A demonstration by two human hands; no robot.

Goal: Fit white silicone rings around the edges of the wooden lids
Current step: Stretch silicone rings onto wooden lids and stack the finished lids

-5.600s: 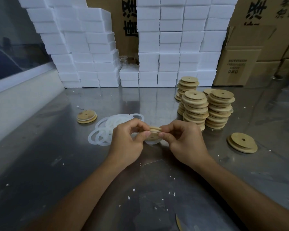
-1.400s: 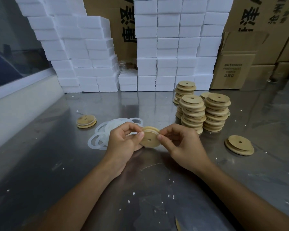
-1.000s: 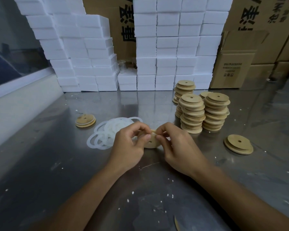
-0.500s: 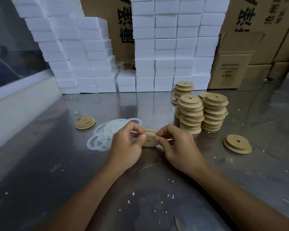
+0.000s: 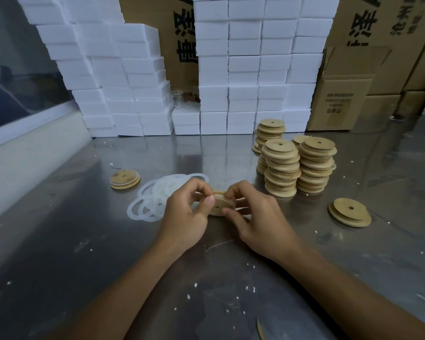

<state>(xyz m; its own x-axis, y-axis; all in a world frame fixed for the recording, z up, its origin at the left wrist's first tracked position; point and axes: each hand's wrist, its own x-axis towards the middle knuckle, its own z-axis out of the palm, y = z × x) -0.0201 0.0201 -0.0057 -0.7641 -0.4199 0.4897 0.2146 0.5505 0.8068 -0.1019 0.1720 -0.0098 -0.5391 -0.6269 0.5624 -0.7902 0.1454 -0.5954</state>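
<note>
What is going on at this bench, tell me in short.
A person is fitting silicone rings onto wooden lids. Both hands are on one wooden lid, held just above the metal table: the left hand pinches its left side and the right hand works along its right edge. A loose pile of white rings lies behind the left hand. Stacks of lids stand to the right, a single lid lies further right, and another lid sits on the left.
</note>
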